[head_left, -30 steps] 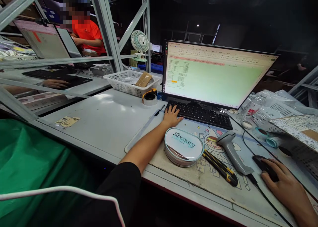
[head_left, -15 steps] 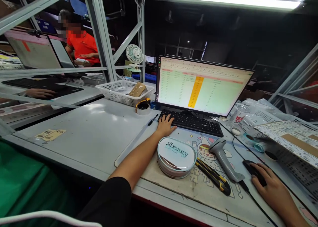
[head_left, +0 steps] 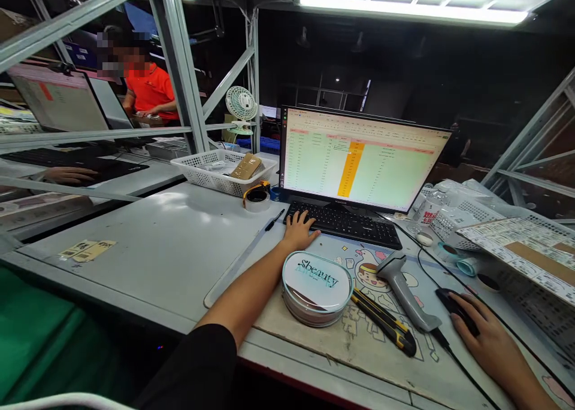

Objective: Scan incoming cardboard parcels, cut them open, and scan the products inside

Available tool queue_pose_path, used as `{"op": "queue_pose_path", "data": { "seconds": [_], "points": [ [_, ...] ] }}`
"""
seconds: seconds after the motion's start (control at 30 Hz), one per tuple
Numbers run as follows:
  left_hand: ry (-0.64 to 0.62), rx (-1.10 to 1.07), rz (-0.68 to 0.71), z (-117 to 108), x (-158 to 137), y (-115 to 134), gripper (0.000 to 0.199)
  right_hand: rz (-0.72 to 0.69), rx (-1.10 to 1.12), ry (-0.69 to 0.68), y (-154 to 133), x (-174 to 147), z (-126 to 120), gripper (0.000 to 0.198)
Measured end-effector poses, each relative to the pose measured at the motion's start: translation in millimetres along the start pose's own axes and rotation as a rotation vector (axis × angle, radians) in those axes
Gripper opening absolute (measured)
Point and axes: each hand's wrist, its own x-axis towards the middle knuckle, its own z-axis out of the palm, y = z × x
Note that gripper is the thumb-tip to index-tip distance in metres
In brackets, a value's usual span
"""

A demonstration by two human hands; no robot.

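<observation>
My left hand (head_left: pixel 300 230) rests with spread fingers on the left end of the black keyboard (head_left: pixel 350 224). The monitor (head_left: pixel 363 158) behind it shows a spreadsheet with an orange column. On the right, my right hand (head_left: pixel 483 332) is curled over a black computer mouse (head_left: pixel 458 311). Between my arms sits an oval clear case (head_left: pixel 317 287) with "Sbeauty" lettering on its lid. Beside it lie a yellow and black utility knife (head_left: pixel 381 320) and a grey barcode scanner (head_left: pixel 406 293), both on the printed desk mat (head_left: pixel 309 344).
A white basket (head_left: pixel 202 173) with packages stands at the back left, tape rolls (head_left: pixel 257 200) and a pen (head_left: pixel 274 220) near it. Label sheets (head_left: pixel 503 236) and another basket (head_left: pixel 453 221) crowd the right. Beyond the metal frame (head_left: pixel 179 69) is a person in red (head_left: pixel 150 90).
The view has shifted slightly. Both my hands stay where they were, on the keyboard and the mouse. The person in red has moved their arms.
</observation>
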Motion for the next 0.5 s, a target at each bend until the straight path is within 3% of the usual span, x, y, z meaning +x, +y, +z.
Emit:
{"op": "queue_pose_path", "data": {
  "seconds": [0.33,0.4,0.5],
  "points": [
    [0.139,-0.209,-0.001,4,-2,-1,0.055,0.005,-0.006,0.012,-2,-3,2,0.061],
    [0.233,-0.293,-0.032,-13,6,2,0.046,0.013,-0.021,0.023,-6,-5,2,0.061],
    [0.432,-0.416,-0.092,-68,14,11,0.031,-0.005,-0.025,0.054,-10,-5,5,0.06]
  ]
}}
